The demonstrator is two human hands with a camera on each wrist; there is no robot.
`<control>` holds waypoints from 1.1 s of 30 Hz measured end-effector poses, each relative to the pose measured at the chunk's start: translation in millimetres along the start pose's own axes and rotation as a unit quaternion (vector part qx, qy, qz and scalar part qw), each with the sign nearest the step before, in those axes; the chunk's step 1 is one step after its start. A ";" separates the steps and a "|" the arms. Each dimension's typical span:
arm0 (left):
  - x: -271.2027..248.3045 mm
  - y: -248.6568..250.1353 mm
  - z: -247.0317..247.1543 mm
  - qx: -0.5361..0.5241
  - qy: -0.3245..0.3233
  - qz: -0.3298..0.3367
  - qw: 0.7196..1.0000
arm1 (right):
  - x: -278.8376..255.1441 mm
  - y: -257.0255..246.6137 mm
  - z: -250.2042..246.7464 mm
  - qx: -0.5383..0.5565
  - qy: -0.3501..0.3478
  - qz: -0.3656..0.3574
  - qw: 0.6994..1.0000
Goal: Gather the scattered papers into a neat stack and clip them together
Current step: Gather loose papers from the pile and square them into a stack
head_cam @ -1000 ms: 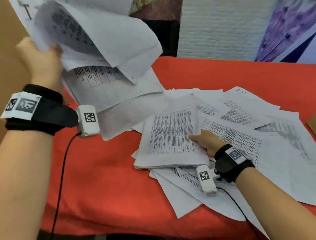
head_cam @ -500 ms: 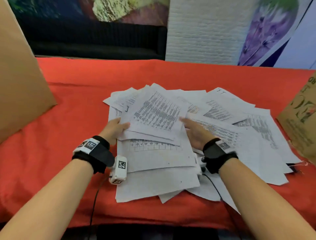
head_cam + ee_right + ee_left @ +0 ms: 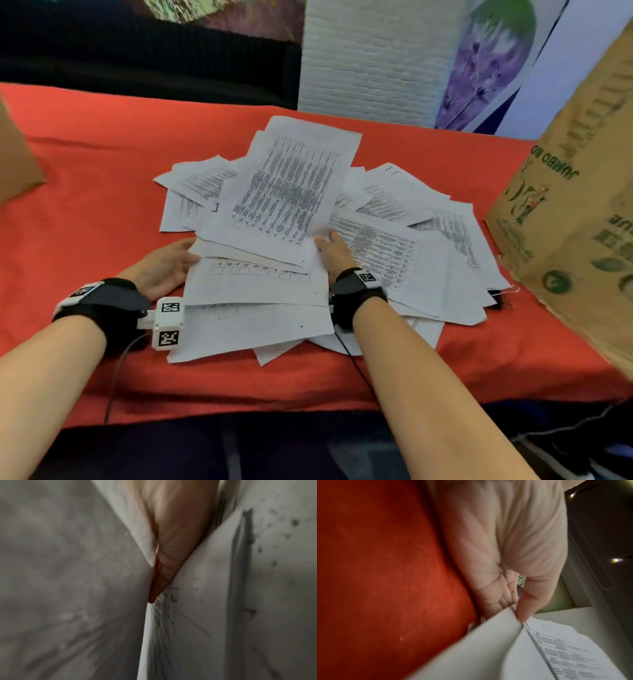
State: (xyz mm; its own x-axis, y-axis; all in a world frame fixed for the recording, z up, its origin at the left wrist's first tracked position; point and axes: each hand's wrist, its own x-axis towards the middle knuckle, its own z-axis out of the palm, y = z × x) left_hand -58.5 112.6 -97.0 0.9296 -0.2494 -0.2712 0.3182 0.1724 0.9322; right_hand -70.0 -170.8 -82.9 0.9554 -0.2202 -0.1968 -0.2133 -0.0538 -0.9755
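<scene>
A loose pile of printed white papers (image 3: 428,260) sprawls over the middle of the red cloth. On its near left part lies a rough stack (image 3: 253,291), its top sheet (image 3: 287,192) tilted up toward the far side. My left hand (image 3: 168,263) is at the stack's left edge; in the left wrist view its thumb (image 3: 527,601) and fingers pinch the paper's edge (image 3: 513,642). My right hand (image 3: 334,253) is against the stack's right edge. In the right wrist view its straight fingers (image 3: 164,574) are wedged between sheets.
A brown printed cardboard box (image 3: 565,222) stands at the right, close to the pile. Another cardboard piece (image 3: 17,164) is at the far left. A small black object with a thin loop (image 3: 498,303) peeks out from the pile's right edge. The red-covered table (image 3: 102,205) ends near my forearms.
My left hand brought a raised bundle of sheets down onto the pile. Both hands now flank the stack, and its top sheets have shifted toward the far side.
</scene>
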 end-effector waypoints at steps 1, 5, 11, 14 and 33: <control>-1.6 1.3 1.5 0.009 0.000 0.000 1.000 | -2.1 -1.1 -0.4 -0.018 0.013 0.004 1.000; -10.4 3.0 8.7 0.026 -0.026 -0.002 0.999 | -1.2 0.2 -4.8 -0.040 0.066 0.020 0.997; -0.3 4.6 11.8 0.095 0.012 -0.013 0.995 | 3.6 6.3 -8.2 0.075 0.057 0.051 0.994; 3.5 8.7 18.6 0.118 0.045 -0.017 0.992 | 15.5 10.4 -13.9 0.122 0.056 0.067 0.989; 74.1 69.0 50.1 0.097 0.041 -0.005 0.994 | 72.2 -51.7 -14.3 0.089 -0.048 -0.035 0.994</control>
State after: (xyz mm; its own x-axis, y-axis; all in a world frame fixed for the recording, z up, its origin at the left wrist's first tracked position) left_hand 23.0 58.3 -40.8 0.9411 -0.1698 -0.2925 0.2935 -0.0196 0.9558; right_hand 7.1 -197.9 -45.3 0.9833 -0.1286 -0.1288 -0.1150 0.1097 -0.9873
